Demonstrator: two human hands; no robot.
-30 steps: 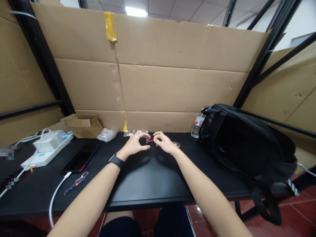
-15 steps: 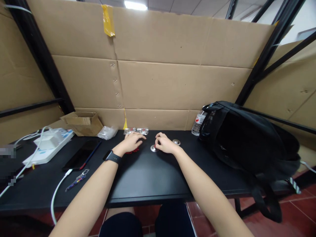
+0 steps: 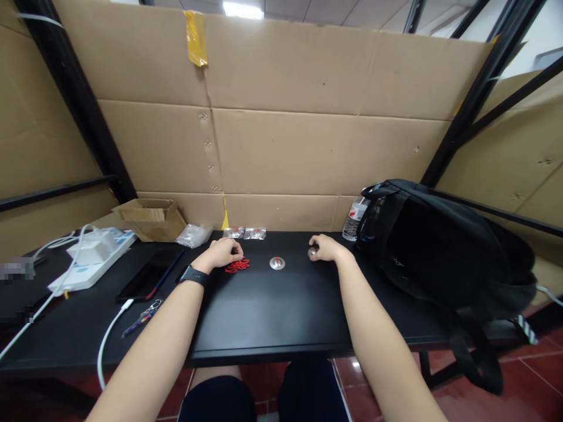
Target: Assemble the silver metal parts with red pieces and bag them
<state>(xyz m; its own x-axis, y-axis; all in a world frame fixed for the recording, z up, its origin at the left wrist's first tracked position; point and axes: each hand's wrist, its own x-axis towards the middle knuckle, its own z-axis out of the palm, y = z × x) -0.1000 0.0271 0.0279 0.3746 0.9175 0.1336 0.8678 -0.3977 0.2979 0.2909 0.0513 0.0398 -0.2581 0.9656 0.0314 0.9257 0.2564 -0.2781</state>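
Note:
My left hand (image 3: 224, 252), with a black watch (image 3: 194, 275) on its wrist, is closed at the upper edge of a red cord bundle (image 3: 238, 266). Its thumb and fingertips pinch there, against the cord. Right of the bundle, a small silver disc (image 3: 277, 264) lies flat, shaped like a tiny cymbal with a raised middle and a bit of red on top. Farther right, my right hand (image 3: 328, 248) grips a second cymbal-like disc (image 3: 312, 251) by thumb and fingers. The hand covers much of that disc.
Two clear packets (image 3: 255, 233) lie by the cardboard wall (image 3: 281, 152). At right stand a water bottle (image 3: 352, 221) and a black backpack (image 3: 440, 252). To the left are a paper bag (image 3: 152, 220), crumpled plastic (image 3: 193, 235), a phone (image 3: 149, 275), a keychain (image 3: 143, 317) and a power strip (image 3: 94, 266).
My right hand has let go of the middle disc and moved right onto the other disc. My left hand has drawn back slightly left, and its fingers have closed at the red cord.

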